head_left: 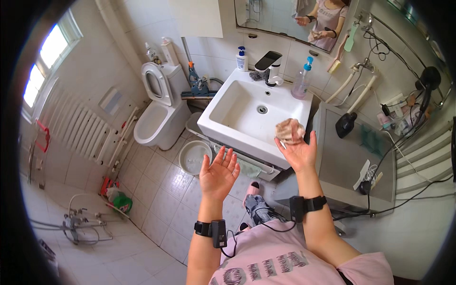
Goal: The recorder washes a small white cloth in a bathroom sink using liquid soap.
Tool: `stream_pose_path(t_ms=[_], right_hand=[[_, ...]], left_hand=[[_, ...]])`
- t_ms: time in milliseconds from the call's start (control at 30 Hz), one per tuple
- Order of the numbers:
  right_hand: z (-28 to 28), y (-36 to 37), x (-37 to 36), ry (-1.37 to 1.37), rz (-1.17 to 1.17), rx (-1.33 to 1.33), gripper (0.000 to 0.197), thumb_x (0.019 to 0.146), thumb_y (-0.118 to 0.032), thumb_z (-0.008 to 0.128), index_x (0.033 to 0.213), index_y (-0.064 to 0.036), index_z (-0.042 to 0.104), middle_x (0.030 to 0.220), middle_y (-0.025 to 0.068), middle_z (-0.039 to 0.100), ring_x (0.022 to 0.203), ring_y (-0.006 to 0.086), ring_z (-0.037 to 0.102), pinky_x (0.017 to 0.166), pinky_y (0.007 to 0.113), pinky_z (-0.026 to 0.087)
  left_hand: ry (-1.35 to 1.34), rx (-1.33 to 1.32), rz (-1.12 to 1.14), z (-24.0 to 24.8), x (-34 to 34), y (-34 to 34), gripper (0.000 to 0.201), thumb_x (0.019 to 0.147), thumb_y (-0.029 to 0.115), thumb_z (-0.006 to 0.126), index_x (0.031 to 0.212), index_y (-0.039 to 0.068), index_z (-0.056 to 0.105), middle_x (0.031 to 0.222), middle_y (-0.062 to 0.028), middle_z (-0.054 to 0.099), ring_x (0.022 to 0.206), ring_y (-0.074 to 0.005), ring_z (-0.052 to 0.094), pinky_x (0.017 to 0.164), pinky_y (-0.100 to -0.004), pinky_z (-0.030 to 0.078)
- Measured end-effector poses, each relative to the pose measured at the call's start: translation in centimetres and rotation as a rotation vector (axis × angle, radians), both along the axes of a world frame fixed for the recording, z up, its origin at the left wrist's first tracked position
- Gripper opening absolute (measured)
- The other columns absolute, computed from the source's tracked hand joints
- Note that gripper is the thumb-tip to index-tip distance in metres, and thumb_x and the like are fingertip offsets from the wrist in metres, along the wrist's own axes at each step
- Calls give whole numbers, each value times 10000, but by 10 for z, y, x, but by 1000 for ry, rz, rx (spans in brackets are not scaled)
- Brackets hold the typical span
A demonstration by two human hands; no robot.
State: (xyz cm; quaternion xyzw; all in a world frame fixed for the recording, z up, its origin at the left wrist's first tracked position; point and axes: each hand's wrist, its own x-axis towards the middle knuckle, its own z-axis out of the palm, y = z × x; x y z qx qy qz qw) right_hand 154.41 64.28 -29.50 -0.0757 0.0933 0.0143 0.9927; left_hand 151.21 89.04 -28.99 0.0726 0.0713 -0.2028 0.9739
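Observation:
My left hand [219, 175] is palm up in front of the sink, fingers stretched and apart, with nothing in it. My right hand [302, 154], also palm up, is at the sink's near right corner and holds a crumpled beige and pinkish cloth [289, 131] on its fingers. The cloth covers most of those fingers. Beyond it lies the white rectangular sink [228, 124], with a metal drain [261, 109] in its basin. A black and chrome faucet [270, 66] stands at the back rim.
A clear pump bottle [300, 83] and a white pump bottle [242, 61] flank the faucet. Right of the sink is a grey-topped appliance [332, 156] with cables. At left are a toilet [154, 121] and a round basin [195, 157] on the floor.

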Motion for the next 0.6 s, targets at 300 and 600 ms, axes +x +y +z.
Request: stream_pose_path(t_ms=[300, 600], right_hand=[[-71, -9, 162, 408, -149, -313, 839, 792, -650, 357, 1388, -112, 113, 1449, 115, 67, 1329, 266, 99, 1055, 461, 42], [-100, -40, 312, 383, 112, -488, 717, 796, -662, 354, 1112, -35, 502, 1056, 85, 539, 996, 186, 490, 887, 330, 329]], left_hand=[[94, 215, -111, -4, 156, 16, 540, 904, 436, 314, 1236, 22, 412, 1248, -101, 454, 1188, -253, 394, 969, -377, 322], [89, 193, -344, -47, 288, -64, 571, 915, 409, 288, 1283, -27, 322, 1359, -137, 317, 1274, -265, 273, 1037, -360, 232]])
